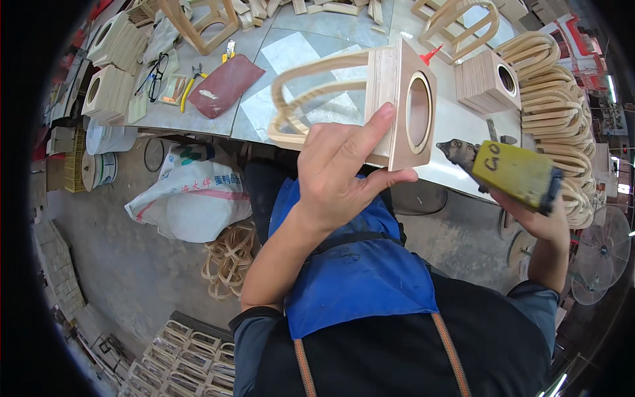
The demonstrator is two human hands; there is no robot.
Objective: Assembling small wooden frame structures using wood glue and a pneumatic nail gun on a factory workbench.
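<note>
A wooden frame (321, 66) of bent loops, joined to plywood panels with a round hole in the front one, is tilted over the table's near edge. My left hand (334, 169) is closed on its near end, thumb and fingers spread along the panel's edge. My right hand (546, 218) grips a yellow pneumatic nail gun (512, 169) from below, its dark nose toward the panel and apart from it. Beside the frame, a red-tipped glue nozzle (431, 54) shows partly behind the panel.
Stacked panels with round holes (489, 83) and a row of bent wooden loops (555, 119) line the table's right side. On the left lie a red pad (226, 86), pliers (192, 86) and glasses (153, 76). A white sack (192, 198) stands on the floor, and a fan (602, 248) at the right.
</note>
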